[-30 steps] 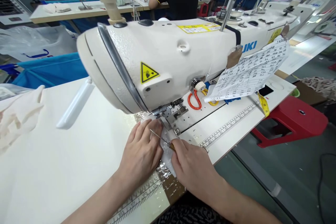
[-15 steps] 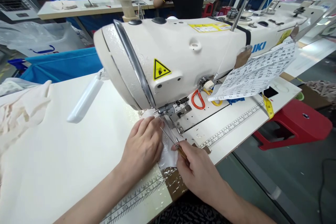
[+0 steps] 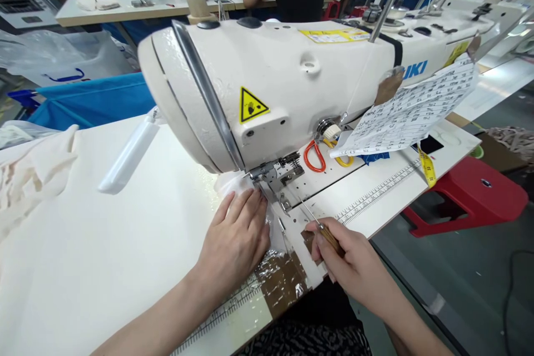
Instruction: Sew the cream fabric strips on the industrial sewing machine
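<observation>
The left hand (image 3: 237, 236), fingers slightly apart, rests on white fabric (image 3: 231, 182) near the sewing machine (image 3: 287, 80); the right hand (image 3: 352, 261) has fingers clamped on an awl (image 3: 329, 238)

Blue "UKI" on sewing machine (image 3: 283, 80), preceding part covered, yellow hand-warning triangle (image 3: 252, 105) near its front end, yellow label (image 3: 334, 36) on top, print too small, paper (image 3: 417, 105) with rows of illegible writing.

White table (image 3: 137, 245), cream cloth (image 3: 39, 169) at left, sewing machine (image 3: 283, 80), white cloth (image 3: 231, 181) at its head, ruler (image 3: 377, 190) along front edge, tape measure (image 3: 426, 168) at right.
</observation>
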A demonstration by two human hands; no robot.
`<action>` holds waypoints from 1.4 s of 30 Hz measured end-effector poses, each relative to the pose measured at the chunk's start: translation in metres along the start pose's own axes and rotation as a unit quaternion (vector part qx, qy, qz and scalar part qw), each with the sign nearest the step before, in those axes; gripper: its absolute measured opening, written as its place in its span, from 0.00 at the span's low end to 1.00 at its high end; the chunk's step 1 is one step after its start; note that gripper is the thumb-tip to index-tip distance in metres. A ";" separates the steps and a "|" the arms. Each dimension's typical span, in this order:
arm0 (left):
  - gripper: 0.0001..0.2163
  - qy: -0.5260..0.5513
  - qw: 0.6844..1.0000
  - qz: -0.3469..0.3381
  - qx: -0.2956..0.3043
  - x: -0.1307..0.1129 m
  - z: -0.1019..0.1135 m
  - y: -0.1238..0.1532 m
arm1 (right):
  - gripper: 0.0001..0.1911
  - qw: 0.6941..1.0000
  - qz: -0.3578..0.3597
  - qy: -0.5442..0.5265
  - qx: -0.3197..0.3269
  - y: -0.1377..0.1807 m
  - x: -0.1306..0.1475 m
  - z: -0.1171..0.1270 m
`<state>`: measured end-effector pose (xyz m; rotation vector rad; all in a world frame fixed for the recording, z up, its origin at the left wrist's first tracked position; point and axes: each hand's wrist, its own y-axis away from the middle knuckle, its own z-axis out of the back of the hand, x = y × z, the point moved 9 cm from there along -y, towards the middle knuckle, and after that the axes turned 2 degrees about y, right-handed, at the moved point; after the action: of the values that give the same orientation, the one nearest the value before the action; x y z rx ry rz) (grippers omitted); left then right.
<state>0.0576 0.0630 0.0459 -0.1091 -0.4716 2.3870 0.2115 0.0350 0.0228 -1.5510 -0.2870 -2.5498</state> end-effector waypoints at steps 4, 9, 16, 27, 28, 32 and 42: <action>0.18 -0.002 1.000 -0.007 -0.001 -0.001 -0.001 0.001 | 0.09 0.999 -0.014 -0.041 0.003 -0.001 -0.009 0.000; 0.18 -0.006 1.000 -0.013 0.010 0.000 -0.002 0.002 | 0.08 0.998 -0.015 -0.055 0.003 -0.001 -0.011 -0.002; 0.20 0.001 1.000 -0.007 0.026 -0.002 -0.003 0.004 | 0.09 0.998 -0.021 -0.060 0.000 -0.003 -0.012 0.001; 0.20 0.007 0.999 -0.008 0.034 -0.003 -0.004 0.004 | 0.10 0.997 -0.035 -0.065 0.007 -0.003 -0.015 0.000; 0.20 0.006 0.999 -0.008 0.035 -0.003 -0.004 0.005 | 0.10 0.998 -0.034 -0.060 0.007 -0.003 -0.014 0.000; 0.21 -0.003 0.999 -0.010 0.036 -0.002 -0.006 0.004 | 0.10 1.000 -0.014 -0.011 -0.018 0.000 -0.009 0.004; 0.22 0.007 1.000 0.005 0.030 0.008 -0.009 -0.002 | 0.12 0.990 0.107 0.057 -0.070 -0.001 0.024 -0.006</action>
<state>0.0542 0.0722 0.0383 -0.1007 -0.3925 2.4067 0.1951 0.0341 0.0416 -1.3866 0.0719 -2.5215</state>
